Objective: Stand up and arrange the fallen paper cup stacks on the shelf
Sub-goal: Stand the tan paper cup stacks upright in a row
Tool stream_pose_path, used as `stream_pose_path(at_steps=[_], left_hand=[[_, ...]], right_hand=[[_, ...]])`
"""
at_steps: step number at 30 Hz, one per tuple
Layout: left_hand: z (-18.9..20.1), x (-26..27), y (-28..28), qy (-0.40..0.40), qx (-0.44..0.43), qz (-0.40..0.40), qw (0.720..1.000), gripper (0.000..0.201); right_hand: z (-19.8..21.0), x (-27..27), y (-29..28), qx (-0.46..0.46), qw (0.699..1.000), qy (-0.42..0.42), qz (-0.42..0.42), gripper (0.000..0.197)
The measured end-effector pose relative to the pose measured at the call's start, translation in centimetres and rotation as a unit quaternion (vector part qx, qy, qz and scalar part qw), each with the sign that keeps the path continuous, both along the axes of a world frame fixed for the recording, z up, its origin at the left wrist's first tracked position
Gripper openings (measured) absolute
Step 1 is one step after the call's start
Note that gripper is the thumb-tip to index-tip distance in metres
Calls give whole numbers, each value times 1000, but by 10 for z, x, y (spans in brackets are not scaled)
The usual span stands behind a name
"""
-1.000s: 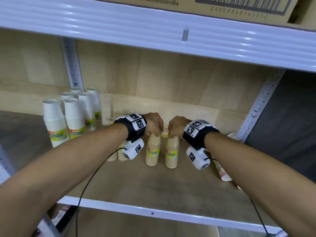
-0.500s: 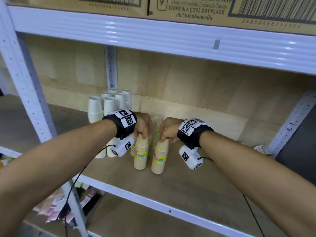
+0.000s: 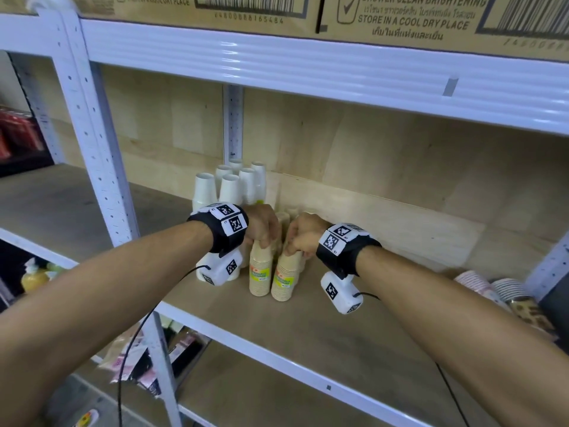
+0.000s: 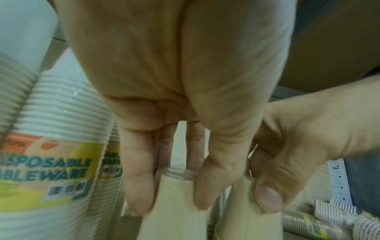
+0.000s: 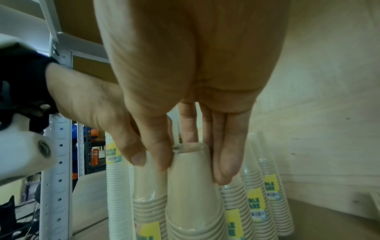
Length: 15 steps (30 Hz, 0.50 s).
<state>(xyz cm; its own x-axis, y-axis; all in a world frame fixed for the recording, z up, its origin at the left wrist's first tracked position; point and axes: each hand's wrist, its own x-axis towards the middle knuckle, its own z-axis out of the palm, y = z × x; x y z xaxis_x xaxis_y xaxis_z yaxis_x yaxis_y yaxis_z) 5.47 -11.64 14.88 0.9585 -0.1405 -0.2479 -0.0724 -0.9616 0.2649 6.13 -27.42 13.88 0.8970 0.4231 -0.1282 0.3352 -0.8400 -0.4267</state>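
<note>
Fingers [image 4: 137,186] of left hand [image 3: 261,224] clamped round top of left tan cup stack [image 3: 260,271], thumb one side, other fingers opposite; fingers [image 5: 226,155] of right hand [image 3: 303,234] likewise clamped round top of right tan cup stack [image 3: 284,278]. Both stacks upright, bottoms up, touching side by side near middle of shelf [image 3: 323,340], labels facing front. Biggest items: white metal shelf frame with upper beam [image 3: 308,66] across top, cardboard boxes [image 3: 400,16] sitting on it, perforated post [image 3: 101,167] at left. Wood back panel [image 3: 385,155] behind. White cup stacks [image 3: 231,186] stand upright in cluster at far left of the tan ones, just behind left wrist; "DISPOSABLE TABLEWARE" label readable in left wrist view. More tan stacks [image 5: 265,199] stand upright just behind the held pair, close to back panel, seen in right wrist view. Fallen patterned cup stacks [image 3: 505,291] lie on their sides at far right of shelf, well apart from the hands. Black wristbands with marker tags on both wrists, white camera unit [image 3: 218,268] under left wrist, another [image 3: 340,292] under right, cables trailing down. Lower shelf level shows mixed packets, too blurred to identify.
</note>
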Motion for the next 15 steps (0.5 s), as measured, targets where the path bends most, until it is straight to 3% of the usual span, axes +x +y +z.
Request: stream_pose_path(at_steps=[6,15], left_hand=[[-4,3,3,1,-19,-9,1000,34],[-1,11,8,-7,-23,-8,1000,35]], right_hand=[[-3,5,3,8,1000,-7,1,25],[-7,11,0,32,999,-4,0,33]])
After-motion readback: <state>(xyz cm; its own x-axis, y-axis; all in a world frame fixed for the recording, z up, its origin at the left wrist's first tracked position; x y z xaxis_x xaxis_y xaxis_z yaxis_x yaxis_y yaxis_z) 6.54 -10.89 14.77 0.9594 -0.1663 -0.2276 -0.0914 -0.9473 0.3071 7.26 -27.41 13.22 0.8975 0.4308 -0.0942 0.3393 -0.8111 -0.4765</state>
